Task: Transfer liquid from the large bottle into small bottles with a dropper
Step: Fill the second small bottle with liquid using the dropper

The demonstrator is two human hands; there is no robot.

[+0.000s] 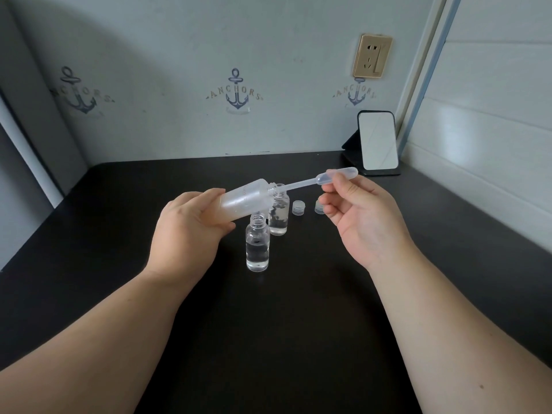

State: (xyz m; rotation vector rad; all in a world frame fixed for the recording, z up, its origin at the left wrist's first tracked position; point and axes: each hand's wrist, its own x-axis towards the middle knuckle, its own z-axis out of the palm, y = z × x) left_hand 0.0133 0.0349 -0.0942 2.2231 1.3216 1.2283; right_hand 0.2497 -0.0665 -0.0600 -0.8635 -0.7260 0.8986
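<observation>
Two bare forearms reach over a dark table (89,234). At center, two uncapped small bottles (257,246) stand part-filled with clear liquid, one just behind the other. Above them, the left hand (191,225) is wrapped around the big bottle (248,198), tilted with its open mouth toward 2 o'clock. The right hand (358,213) pinches the dropper (322,179) by its bulb, with the tip inside that mouth. Two caps (298,207) sit at 1 o'clock. A small mirror (378,141) stands at the far right corner.
</observation>
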